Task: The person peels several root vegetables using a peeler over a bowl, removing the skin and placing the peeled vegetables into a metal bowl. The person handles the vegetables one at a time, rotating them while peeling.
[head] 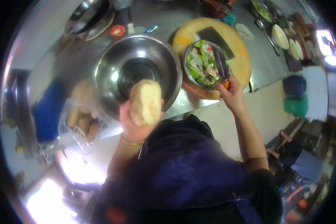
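My left hand (138,130) grips a large, partly peeled potato (148,103). Pale flesh shows along its right side, while brownish skin remains on the left. Directly behind it in the picture is a wide stainless steel bowl (137,46), whose visible inside holds nothing. My right hand (231,93) is closed around the orange handle of a dark-bladed hand tool (221,63); blur hides whether it is a peeler or a knife. The tool overlaps a smaller metal bowl (189,71) of cut green, white and red vegetables. A cleaver (214,39) lies beside that bowl on the round wooden chopping board (240,67).
A clear plastic bag of potatoes (85,123) sits left of the large bowl, near the table edge. Half a tomato (117,30) and stacked pans (86,16) are at the back left. A spoon (268,37) and bowls (280,36) stand right. Another person (299,159) is at far right.
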{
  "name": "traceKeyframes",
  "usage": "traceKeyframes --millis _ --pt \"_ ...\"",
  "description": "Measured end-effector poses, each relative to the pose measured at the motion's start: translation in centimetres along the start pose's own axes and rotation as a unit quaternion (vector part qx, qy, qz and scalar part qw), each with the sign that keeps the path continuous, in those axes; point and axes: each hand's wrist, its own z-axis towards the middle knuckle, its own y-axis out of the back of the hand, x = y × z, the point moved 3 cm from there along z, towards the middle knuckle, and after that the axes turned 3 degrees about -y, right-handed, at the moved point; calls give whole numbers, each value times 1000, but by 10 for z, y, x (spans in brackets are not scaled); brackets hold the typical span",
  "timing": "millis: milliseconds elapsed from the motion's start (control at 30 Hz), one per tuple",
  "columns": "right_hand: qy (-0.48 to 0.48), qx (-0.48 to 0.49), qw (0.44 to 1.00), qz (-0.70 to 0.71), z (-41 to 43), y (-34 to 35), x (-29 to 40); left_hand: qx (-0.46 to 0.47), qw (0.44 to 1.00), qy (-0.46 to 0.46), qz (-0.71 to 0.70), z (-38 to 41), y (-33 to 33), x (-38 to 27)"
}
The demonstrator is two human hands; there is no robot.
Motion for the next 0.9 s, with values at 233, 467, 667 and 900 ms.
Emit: traceKeyframes --millis 233,467,667,900 --pt "78 89 993 21 37 -16 -1 -11 999 -45 20 41 -34 47" --pt "346 153 920 -100 30 43 39 -23 990 -130 -57 95 -48 119" --pt "327 129 919 -179 50 28 -46 -31 975 -212 52 122 -56 157" --pt "288 207 915 -191 72 57 6 -149 956 -253 3 111 -50 150"
